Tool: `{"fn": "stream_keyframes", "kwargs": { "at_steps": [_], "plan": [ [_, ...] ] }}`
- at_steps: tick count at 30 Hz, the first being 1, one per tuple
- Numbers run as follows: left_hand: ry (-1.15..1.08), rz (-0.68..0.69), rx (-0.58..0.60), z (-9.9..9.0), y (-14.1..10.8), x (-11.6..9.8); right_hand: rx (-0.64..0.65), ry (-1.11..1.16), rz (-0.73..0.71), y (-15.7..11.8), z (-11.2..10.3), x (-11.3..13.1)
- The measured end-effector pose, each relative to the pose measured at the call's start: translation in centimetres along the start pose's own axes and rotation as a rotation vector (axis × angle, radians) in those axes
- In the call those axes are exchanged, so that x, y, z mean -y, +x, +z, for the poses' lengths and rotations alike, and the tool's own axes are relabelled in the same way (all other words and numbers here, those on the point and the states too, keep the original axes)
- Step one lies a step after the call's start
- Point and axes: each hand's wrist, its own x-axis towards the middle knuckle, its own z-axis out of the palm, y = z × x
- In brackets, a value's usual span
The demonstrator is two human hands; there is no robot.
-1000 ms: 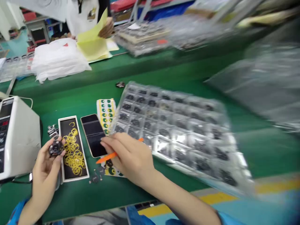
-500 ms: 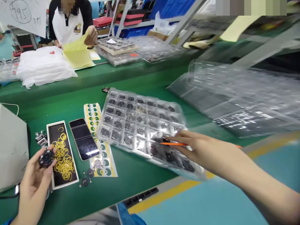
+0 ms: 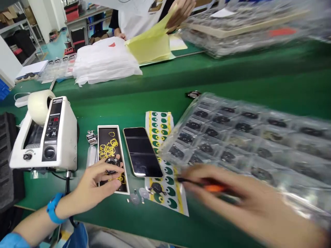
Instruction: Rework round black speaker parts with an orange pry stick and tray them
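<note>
My left hand (image 3: pixel 97 181) is closed on a round black part (image 3: pixel 113 164) with a ring-shaped face, held above a white-rimmed box (image 3: pixel 126 184) of thin yellow rings (image 3: pixel 107 150). My right hand (image 3: pixel 240 203), smeared by motion, grips a slim orange tool (image 3: pixel 214 188) with a dark front end. It is over the near edge of a clear compartment tray (image 3: pixel 178 132) holding dark round parts. Under the tray's left side lies a sticker sheet (image 3: pixel 182 196) with green and yellow shapes. Small round pieces, one of them a black disc (image 3: pixel 157 187), lie at its lower end.
A phone (image 3: pixel 142 151) lies between box and sheet. A metal tally counter (image 3: pixel 91 137) and a white tape dispenser (image 3: pixel 63 131) stand left. Across the bench, a person's hand (image 3: pixel 181 13) holds yellow paper (image 3: pixel 150 44) beside white sheets (image 3: pixel 103 62) and stacked trays (image 3: pixel 248 31).
The view has swung left, bringing the tape dispenser into sight. My right hand, with the orange tool, has moved from over the tray's compartments to its near left side. My left hand keeps the black part.
</note>
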Motion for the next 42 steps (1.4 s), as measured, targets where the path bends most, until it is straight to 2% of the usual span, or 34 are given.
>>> {"fn": "stream_keyframes", "kwargs": {
  "at_steps": [1, 4, 8, 13, 16, 18, 20, 23, 26, 30, 33, 37, 40, 42],
  "plan": [
    [0.036, -0.003, -0.015, 0.0, 0.0, 0.0, 0.177, 0.159, 0.032, 1.2, 1.2, 1.3],
    [0.140, 0.013, -0.051, -0.1, 0.2, -0.2, 0.330, 0.428, 0.180, 4.3, 3.9, 4.9],
    [0.269, 0.047, -0.034, -0.1, 0.6, -0.4, 0.352, 0.596, 0.285, 5.8, 5.3, 6.7],
    [0.281, 0.106, -0.045, 0.1, 0.7, -0.3, 0.373, 0.686, 0.317, 4.6, 5.4, 6.3],
    [0.218, 0.121, -0.060, 0.1, 0.7, -0.5, 0.293, 0.617, 0.217, 4.2, 5.1, 6.0],
    [0.143, 0.076, -0.060, 0.0, 0.7, -0.7, 0.155, 0.516, 0.090, 4.3, 4.7, 5.8],
    [0.072, 0.003, -0.019, -0.2, 0.7, -0.9, 0.072, 0.384, -0.075, 4.5, 4.5, 5.5],
    [-0.027, -0.115, 0.076, -0.5, 0.7, -1.0, 0.091, 0.149, -0.343, 4.5, 4.5, 5.2],
    [-0.118, -0.189, 0.133, -0.7, 0.7, -0.9, 0.048, 0.101, -0.414, 4.2, 4.7, 5.3],
    [-0.314, -0.236, 0.171, -0.6, 0.6, -0.5, 0.051, 0.320, -0.194, 4.3, 4.1, 5.7],
    [-0.438, -0.198, 0.178, -0.5, 0.6, -0.2, 0.052, 0.460, 0.088, 4.8, 3.5, 5.8],
    [-0.483, -0.152, 0.194, -0.3, 0.4, 0.1, 0.141, 0.599, 0.431, 5.2, 3.7, 5.6],
    [-0.464, -0.132, 0.176, -0.1, 0.2, 0.3, 0.164, 0.660, 0.570, 5.0, 4.2, 5.5],
    [-0.425, -0.133, 0.158, 0.0, 0.1, 0.3, 0.174, 0.659, 0.612, 4.9, 4.5, 5.5]
  ]
}}
